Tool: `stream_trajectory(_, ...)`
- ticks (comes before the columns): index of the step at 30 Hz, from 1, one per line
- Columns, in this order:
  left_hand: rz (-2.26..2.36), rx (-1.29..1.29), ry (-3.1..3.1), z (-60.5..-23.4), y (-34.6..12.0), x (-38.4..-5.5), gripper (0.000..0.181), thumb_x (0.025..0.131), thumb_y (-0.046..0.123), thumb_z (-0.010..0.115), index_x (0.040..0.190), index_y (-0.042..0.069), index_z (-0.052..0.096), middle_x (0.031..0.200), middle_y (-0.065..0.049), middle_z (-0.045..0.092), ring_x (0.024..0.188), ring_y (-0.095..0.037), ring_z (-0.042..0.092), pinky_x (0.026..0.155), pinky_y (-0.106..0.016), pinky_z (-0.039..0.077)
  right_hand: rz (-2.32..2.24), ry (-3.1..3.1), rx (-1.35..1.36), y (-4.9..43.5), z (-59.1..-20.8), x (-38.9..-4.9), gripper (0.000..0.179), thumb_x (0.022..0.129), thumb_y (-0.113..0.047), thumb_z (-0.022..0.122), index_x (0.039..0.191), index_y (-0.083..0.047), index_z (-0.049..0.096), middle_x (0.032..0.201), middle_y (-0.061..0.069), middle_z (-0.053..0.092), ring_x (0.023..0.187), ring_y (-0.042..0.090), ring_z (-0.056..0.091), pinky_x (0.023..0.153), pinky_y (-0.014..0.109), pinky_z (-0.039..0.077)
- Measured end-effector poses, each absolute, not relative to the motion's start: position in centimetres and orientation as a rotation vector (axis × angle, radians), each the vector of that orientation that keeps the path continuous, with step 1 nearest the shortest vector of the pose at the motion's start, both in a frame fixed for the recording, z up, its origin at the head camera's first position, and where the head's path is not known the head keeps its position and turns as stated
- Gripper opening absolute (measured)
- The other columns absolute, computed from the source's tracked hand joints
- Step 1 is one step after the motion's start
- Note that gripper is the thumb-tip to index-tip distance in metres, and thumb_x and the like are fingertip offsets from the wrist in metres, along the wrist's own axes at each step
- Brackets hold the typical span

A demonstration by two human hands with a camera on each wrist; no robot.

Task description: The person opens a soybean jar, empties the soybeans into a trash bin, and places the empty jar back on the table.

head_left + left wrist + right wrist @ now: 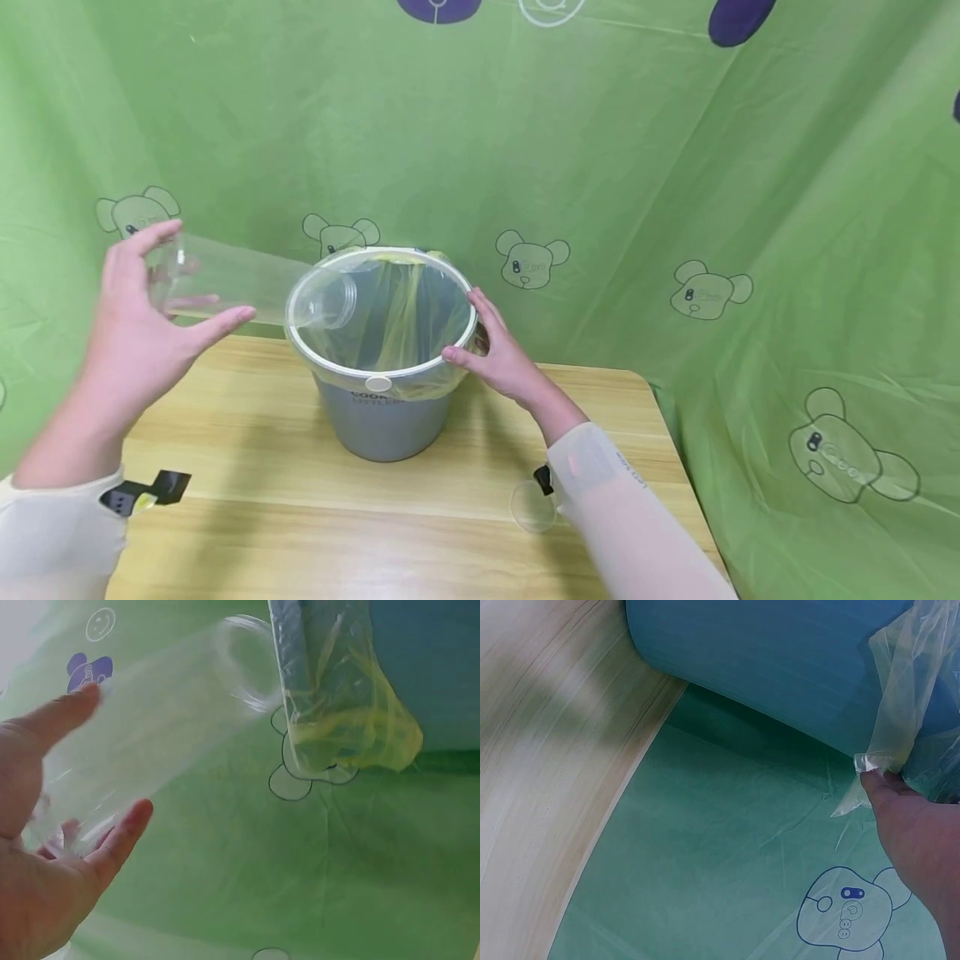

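In the head view my left hand [138,321] holds a clear plastic cup [240,279] tipped on its side. Thumb and fingers spread around its left end, and some fingers show through the plastic. The cup's ringed far end reaches over the left rim of a grey trash bin [386,425]. That end also shows beside the bin's edge in the left wrist view. My right hand [502,354] grips the bin's right rim, thumb on top and fingers outside. A pale yellow bin liner [401,321] lines the bin and folds over under the white rim ring [375,372].
The bin stands on a wooden table [360,533]. A clear round disc [532,507] lies near my right sleeve. Green cloth [615,150] with bear-head prints hangs behind the table and at its right side.
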State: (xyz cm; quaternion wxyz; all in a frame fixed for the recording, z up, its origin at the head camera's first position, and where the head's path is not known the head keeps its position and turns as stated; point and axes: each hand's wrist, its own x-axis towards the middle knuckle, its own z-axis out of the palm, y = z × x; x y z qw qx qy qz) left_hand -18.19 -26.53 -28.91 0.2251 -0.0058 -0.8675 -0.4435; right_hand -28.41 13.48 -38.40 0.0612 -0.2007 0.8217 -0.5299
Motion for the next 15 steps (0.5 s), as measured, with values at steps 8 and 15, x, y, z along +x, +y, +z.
stream_trajectory(8, -1.911, -0.02, -1.997, -30.4, -26.5, -18.2, 0.086, 0.094, 0.006, 0.083, 0.153, 0.033, 0.026, 0.145, 0.013, 0.046, 0.109, -0.008, 0.066, 0.085, -0.011, 0.061, -1.578, 2.496, -0.612, 13.5, -38.4, -28.3, 0.123, 0.087, -0.059, 0.086, 0.176, -0.023, 0.009, 0.184, -0.007, -0.009, 0.168, 0.042, 0.023, 0.136, 0.049, 0.027)
stream_trajectory(15, -2.435, -0.14, -1.675, -34.9, -26.3, -18.2, 0.047, 0.111, 0.022, 0.061, 0.147, 0.025, 0.031, 0.147, -0.001, 0.048, 0.122, -0.016, 0.067, 0.1, -0.026, 0.064, -1.48, 2.585, -0.585, 13.6, -38.2, -28.2, 0.118, 0.09, -0.058, 0.083, 0.176, -0.028, 0.007, 0.184, -0.01, -0.009, 0.17, 0.041, 0.012, 0.135, 0.062, 0.022)
